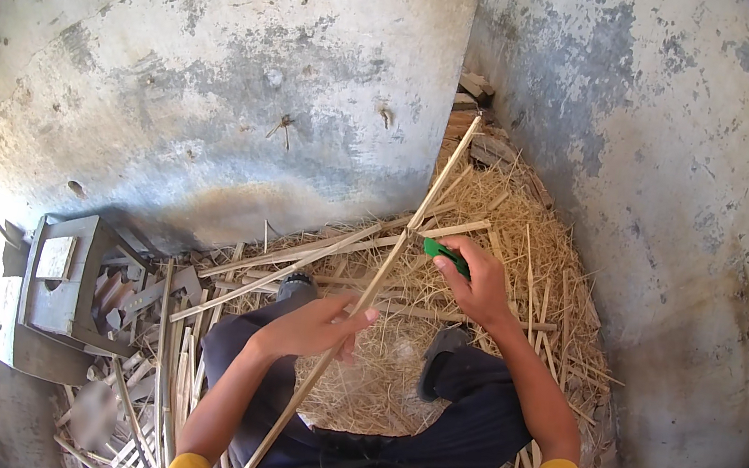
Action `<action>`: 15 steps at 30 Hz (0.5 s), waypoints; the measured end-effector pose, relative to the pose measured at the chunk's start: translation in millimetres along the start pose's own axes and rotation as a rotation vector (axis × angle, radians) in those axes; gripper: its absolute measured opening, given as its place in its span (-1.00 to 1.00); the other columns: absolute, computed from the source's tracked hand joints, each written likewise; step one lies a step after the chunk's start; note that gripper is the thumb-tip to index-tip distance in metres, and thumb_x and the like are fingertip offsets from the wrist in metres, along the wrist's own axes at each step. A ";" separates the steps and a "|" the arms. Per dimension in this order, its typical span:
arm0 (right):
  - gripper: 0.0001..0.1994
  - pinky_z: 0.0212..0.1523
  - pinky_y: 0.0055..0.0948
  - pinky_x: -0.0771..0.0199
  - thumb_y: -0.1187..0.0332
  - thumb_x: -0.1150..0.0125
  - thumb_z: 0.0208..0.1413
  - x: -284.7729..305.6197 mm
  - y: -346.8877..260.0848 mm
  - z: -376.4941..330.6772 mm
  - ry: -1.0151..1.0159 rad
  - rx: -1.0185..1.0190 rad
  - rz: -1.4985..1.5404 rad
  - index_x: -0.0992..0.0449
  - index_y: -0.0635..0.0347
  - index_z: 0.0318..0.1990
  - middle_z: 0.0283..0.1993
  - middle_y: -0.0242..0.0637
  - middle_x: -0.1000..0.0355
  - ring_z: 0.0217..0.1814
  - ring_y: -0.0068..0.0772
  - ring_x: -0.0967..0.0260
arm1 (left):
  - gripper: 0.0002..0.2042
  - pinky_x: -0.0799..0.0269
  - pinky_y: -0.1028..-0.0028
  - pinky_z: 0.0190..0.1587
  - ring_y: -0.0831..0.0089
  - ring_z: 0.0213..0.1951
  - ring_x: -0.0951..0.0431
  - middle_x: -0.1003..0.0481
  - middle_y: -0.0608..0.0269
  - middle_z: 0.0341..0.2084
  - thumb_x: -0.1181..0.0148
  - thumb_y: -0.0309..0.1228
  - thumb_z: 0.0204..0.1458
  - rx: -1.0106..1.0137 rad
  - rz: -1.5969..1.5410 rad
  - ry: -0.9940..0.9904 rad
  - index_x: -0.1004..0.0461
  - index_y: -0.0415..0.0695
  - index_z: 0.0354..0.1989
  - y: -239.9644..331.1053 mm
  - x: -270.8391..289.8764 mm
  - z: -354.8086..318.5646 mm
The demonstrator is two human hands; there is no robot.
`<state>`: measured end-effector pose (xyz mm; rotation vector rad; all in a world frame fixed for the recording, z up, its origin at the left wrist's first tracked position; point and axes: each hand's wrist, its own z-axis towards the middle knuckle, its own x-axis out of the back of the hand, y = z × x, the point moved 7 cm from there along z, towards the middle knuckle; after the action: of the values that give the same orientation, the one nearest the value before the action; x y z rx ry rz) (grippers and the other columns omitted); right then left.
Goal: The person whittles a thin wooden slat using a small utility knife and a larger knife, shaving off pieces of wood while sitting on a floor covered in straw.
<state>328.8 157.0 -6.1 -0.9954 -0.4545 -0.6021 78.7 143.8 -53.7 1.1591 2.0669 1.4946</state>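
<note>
Sitting on a floor littered with shavings, a person in dark trousers and yellow sleeves works a long bamboo strip (366,292) with 2 bare hands. Along the floor's left edge stands a grey wooden crate (61,286) among a heap of cut slats (146,374), some lying flat, some leaning. Next comes the left hand (319,324), fingers curled around the strip's middle and thumb laid along it, so it clamps the strip rather than lying spread. The strip itself runs diagonally from near the person's lap up toward the corner where the 2 stained plaster walls (251,92) meet. More long strips (294,261) lie crossed behind it on a mound of straw-like shavings (496,251). Furthest right, the right hand (481,282) is pinched tight on a green-handled knife (444,253), whose blade, too small to make out, seems to meet the strip just above the left hand.

Judging from this, the knife sits close to the gripping fingers, so a slip along the grain could reach them. The strip is thin and unsupported at its far end, so it could flex or split crookedly. Loose shavings underfoot give poor footing.
</note>
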 end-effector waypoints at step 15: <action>-0.71 -0.26 -0.26 -0.60 0.13 -0.28 0.41 -12.2 -6.6 -6.2 -0.007 0.009 -0.034 -0.59 0.14 0.06 -0.15 -0.16 -0.69 -0.24 -0.14 -0.68 | -0.58 -0.45 0.27 -0.46 0.27 -0.55 -0.57 -0.50 0.13 -0.55 0.10 -0.10 0.55 -0.291 0.175 0.454 -0.49 -0.25 -0.03 6.7 -9.3 20.6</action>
<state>315.8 152.1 -12.3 -0.9829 -0.4808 -0.6270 101.1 150.3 -57.4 0.9729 1.9485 2.2289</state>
